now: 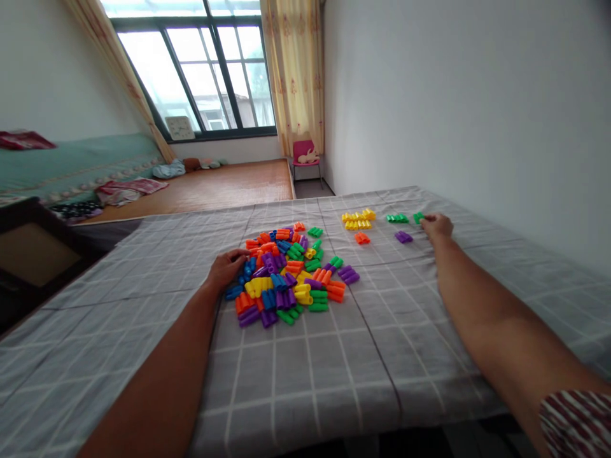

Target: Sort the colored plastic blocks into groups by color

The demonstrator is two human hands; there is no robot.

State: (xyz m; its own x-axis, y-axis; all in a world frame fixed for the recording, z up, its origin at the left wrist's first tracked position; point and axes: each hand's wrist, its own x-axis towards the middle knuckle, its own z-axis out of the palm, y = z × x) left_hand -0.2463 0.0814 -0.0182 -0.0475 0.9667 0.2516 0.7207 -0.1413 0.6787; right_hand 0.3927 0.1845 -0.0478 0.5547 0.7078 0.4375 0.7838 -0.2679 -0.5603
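Observation:
A heap of colored plastic pieces, orange, blue, purple, yellow and green, lies on the checked cloth [334, 362], with a yellow piece [259, 287] near its front. My left hand [226, 270] rests at the heap's left edge, its fingertips against the pieces; what they hold, if anything, is hidden. Farther right, my right hand [436, 226] pinches a green piece [419, 217] just above or on the cloth. Beside it lie another green piece [396, 218] and a purple piece [403, 237]. Yellow pieces [358, 224] and an orange piece [362, 238] sit between the heap and my right hand.
A white wall [468, 114] runs along the right. Beyond the table are a low wooden platform [229, 184], a pink chair [305, 152] holding a plush toy, and a curtained window. A dark piece of furniture [42, 254] stands at the left.

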